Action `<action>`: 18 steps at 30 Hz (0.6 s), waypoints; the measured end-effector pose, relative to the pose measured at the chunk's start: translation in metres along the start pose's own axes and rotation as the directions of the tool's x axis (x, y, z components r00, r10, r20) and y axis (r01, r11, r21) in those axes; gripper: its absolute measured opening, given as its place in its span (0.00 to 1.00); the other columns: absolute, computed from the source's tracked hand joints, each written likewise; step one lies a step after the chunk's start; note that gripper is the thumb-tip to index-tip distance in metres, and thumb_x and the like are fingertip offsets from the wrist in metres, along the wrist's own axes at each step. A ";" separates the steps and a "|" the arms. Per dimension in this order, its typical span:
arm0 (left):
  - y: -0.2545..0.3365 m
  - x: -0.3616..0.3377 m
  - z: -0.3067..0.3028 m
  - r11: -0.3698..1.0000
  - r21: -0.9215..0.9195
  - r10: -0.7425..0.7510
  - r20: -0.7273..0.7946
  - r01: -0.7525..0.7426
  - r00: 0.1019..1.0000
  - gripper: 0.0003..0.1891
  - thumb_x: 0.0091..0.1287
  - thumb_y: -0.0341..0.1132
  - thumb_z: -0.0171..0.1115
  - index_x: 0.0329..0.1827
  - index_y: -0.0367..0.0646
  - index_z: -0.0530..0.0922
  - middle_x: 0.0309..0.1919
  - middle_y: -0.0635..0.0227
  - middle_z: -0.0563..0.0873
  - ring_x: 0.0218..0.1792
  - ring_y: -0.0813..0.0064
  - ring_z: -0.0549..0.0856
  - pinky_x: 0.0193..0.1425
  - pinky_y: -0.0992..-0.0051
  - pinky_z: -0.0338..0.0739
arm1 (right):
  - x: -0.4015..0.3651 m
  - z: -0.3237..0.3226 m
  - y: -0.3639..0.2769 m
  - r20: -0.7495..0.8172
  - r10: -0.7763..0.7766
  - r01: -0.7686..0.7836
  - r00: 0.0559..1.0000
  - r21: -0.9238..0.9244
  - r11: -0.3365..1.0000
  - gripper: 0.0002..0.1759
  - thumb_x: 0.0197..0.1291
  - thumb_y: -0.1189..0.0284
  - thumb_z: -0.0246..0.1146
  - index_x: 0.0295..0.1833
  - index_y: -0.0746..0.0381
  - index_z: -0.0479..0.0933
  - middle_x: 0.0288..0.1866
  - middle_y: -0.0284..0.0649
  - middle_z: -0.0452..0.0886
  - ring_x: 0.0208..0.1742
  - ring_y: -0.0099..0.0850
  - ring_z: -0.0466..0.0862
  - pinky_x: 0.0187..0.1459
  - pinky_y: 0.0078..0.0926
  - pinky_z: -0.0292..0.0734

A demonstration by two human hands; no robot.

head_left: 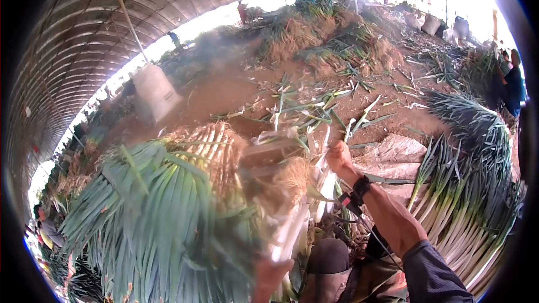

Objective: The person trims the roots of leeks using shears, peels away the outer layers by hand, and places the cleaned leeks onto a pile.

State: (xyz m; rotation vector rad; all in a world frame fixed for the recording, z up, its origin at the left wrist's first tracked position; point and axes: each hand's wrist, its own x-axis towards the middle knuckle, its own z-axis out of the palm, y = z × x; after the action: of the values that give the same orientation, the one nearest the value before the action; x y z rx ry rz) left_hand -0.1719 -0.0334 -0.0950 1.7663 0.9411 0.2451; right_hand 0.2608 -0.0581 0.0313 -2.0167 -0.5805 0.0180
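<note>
**Leek stalks [288, 238] at six o'clock**

We note the left hand [272, 274] at six, by the stalks' near end; blurred, grip we cannot tell. Right hand [338, 157], towards four, curls beside white stems [324, 188]; whether clenched on one, we cannot tell. Leafy leek pile [151, 207] at eight; more leeks [460, 202] farther out at four.

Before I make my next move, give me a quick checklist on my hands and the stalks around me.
1. Left hand secure on the pale stalks: cannot tell, it's blurred.
2. Right hand grip: cannot tell, fingers look curled but their hold is unclear.
3. Left leafy pile with leaves toward you: ok, roots point away.
4. Right leafy pile kept apart from it: ok.
5. Ground ahead free of loose leaves: not ok, they're scattered.
</note>
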 end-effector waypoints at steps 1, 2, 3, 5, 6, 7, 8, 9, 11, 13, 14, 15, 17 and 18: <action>0.021 -0.014 -0.003 0.999 0.051 -0.003 -0.007 0.003 1.000 0.27 0.66 0.41 0.73 0.65 0.38 0.78 0.60 0.54 0.85 0.57 0.67 0.87 0.66 0.69 0.81 | -0.008 -0.024 -0.014 0.002 -0.024 0.024 1.000 0.085 0.996 0.10 0.57 0.72 0.60 0.32 0.68 0.81 0.30 0.56 0.84 0.35 0.48 0.89 0.36 0.45 0.82; 0.043 -0.027 -0.006 0.999 0.033 0.013 -0.028 -0.012 1.000 0.27 0.64 0.40 0.74 0.64 0.37 0.78 0.57 0.55 0.86 0.55 0.67 0.87 0.64 0.69 0.81 | 0.022 -0.004 0.025 -0.125 -0.103 0.117 0.987 0.107 0.987 0.11 0.59 0.71 0.59 0.31 0.67 0.81 0.28 0.54 0.84 0.32 0.45 0.87 0.33 0.44 0.81; 0.065 -0.040 -0.010 0.999 0.017 0.030 -0.049 -0.029 0.998 0.28 0.61 0.40 0.75 0.63 0.37 0.79 0.54 0.56 0.86 0.53 0.68 0.87 0.61 0.68 0.81 | 0.057 0.008 0.073 -0.250 -0.179 0.214 0.952 0.117 0.970 0.12 0.61 0.70 0.58 0.29 0.67 0.81 0.26 0.51 0.84 0.29 0.42 0.86 0.30 0.43 0.80; 0.098 -0.059 -0.020 0.984 -0.139 0.091 -0.125 -0.108 0.988 0.30 0.52 0.40 0.80 0.57 0.37 0.80 0.43 0.59 0.87 0.43 0.71 0.86 0.47 0.67 0.83 | 0.075 -0.065 0.072 -0.190 -0.364 0.400 0.912 0.210 0.892 0.09 0.62 0.68 0.61 0.35 0.63 0.78 0.29 0.39 0.81 0.27 0.32 0.82 0.26 0.37 0.75; 0.098 -0.065 -0.030 0.980 -0.163 0.104 -0.050 -0.111 0.993 0.30 0.60 0.38 0.75 0.64 0.36 0.77 0.52 0.58 0.85 0.53 0.70 0.84 0.59 0.68 0.78 | 0.078 -0.103 0.051 -0.138 -0.299 0.329 0.944 0.325 0.887 0.08 0.61 0.68 0.63 0.38 0.62 0.77 0.31 0.36 0.80 0.28 0.30 0.81 0.25 0.35 0.75; 0.103 -0.073 -0.040 0.976 -0.187 0.117 0.025 -0.110 0.993 0.29 0.68 0.36 0.70 0.70 0.34 0.74 0.62 0.56 0.84 0.63 0.69 0.82 0.72 0.69 0.74 | 0.069 -0.135 0.014 0.049 0.065 -0.081 0.997 0.511 0.856 0.10 0.59 0.67 0.66 0.40 0.63 0.79 0.35 0.40 0.82 0.31 0.32 0.84 0.28 0.35 0.78; 0.112 -0.073 -0.047 0.980 -0.198 -0.007 0.095 0.026 0.995 0.30 0.68 0.36 0.70 0.71 0.34 0.74 0.63 0.57 0.83 0.63 0.70 0.82 0.71 0.70 0.73 | 0.061 -0.136 0.002 0.133 0.011 -0.081 0.991 0.535 0.841 0.08 0.64 0.72 0.58 0.43 0.63 0.80 0.34 0.40 0.84 0.28 0.29 0.83 0.24 0.33 0.77; 0.107 -0.070 -0.047 0.977 -0.202 -0.049 0.125 0.074 0.991 0.29 0.67 0.36 0.71 0.69 0.34 0.75 0.61 0.57 0.84 0.61 0.71 0.83 0.69 0.70 0.75 | 0.047 -0.138 -0.009 0.221 -0.100 -0.009 0.970 0.442 0.897 0.08 0.65 0.72 0.59 0.46 0.62 0.80 0.36 0.40 0.84 0.30 0.29 0.84 0.26 0.31 0.78; 0.099 -0.061 -0.045 0.976 -0.157 -0.130 0.143 0.152 0.981 0.26 0.66 0.35 0.71 0.66 0.35 0.79 0.56 0.58 0.87 0.58 0.71 0.85 0.65 0.70 0.76 | 0.004 -0.131 -0.030 0.418 -0.404 0.392 0.814 0.118 0.912 0.11 0.67 0.73 0.60 0.53 0.60 0.79 0.42 0.39 0.86 0.33 0.27 0.85 0.28 0.26 0.82; 0.098 -0.053 -0.043 0.974 -0.059 -0.209 0.115 0.217 0.971 0.22 0.65 0.34 0.70 0.62 0.36 0.82 0.50 0.60 0.89 0.54 0.70 0.86 0.63 0.68 0.78 | -0.052 -0.114 -0.054 0.626 -0.375 0.540 0.684 -0.090 0.837 0.16 0.67 0.72 0.65 0.60 0.57 0.79 0.53 0.40 0.86 0.41 0.26 0.87 0.34 0.22 0.86; 0.091 -0.048 -0.036 0.975 -0.072 -0.206 0.067 0.211 0.976 0.18 0.65 0.34 0.70 0.57 0.37 0.85 0.45 0.62 0.91 0.50 0.69 0.87 0.58 0.68 0.79 | -0.076 -0.101 -0.059 0.699 -0.366 0.578 0.615 -0.083 0.812 0.19 0.66 0.72 0.65 0.62 0.58 0.77 0.54 0.42 0.85 0.40 0.27 0.87 0.33 0.24 0.86; 0.084 -0.045 -0.034 0.983 -0.080 -0.157 0.072 0.163 0.985 0.20 0.65 0.35 0.70 0.58 0.36 0.84 0.46 0.59 0.90 0.51 0.68 0.88 0.59 0.68 0.80 | -0.096 -0.086 -0.057 0.718 -0.437 0.604 0.541 0.030 0.797 0.22 0.65 0.73 0.65 0.64 0.58 0.75 0.55 0.43 0.84 0.39 0.28 0.87 0.32 0.26 0.86; 0.068 -0.040 -0.030 0.994 -0.095 -0.055 0.080 0.062 0.995 0.23 0.65 0.38 0.71 0.60 0.34 0.83 0.48 0.55 0.90 0.52 0.67 0.88 0.60 0.67 0.81 | -0.127 -0.066 -0.050 0.666 -0.579 0.609 0.470 0.230 0.759 0.27 0.62 0.74 0.66 0.68 0.60 0.70 0.57 0.46 0.82 0.36 0.31 0.87 0.29 0.29 0.85; 0.030 -0.029 -0.025 0.943 -0.320 -0.052 0.113 0.087 0.992 0.23 0.66 0.38 0.71 0.60 0.33 0.82 0.49 0.53 0.90 0.53 0.66 0.88 0.61 0.67 0.82 | -0.136 -0.059 -0.053 0.637 -0.592 0.613 0.493 0.229 0.756 0.30 0.61 0.75 0.66 0.70 0.61 0.68 0.58 0.48 0.81 0.35 0.32 0.87 0.28 0.31 0.85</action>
State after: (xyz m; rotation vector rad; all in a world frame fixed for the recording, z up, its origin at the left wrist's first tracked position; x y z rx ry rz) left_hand -0.1915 -0.0397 -0.0503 1.4261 0.8342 0.2456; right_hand 0.1344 -0.1422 0.0744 -1.6714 -1.7717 0.3445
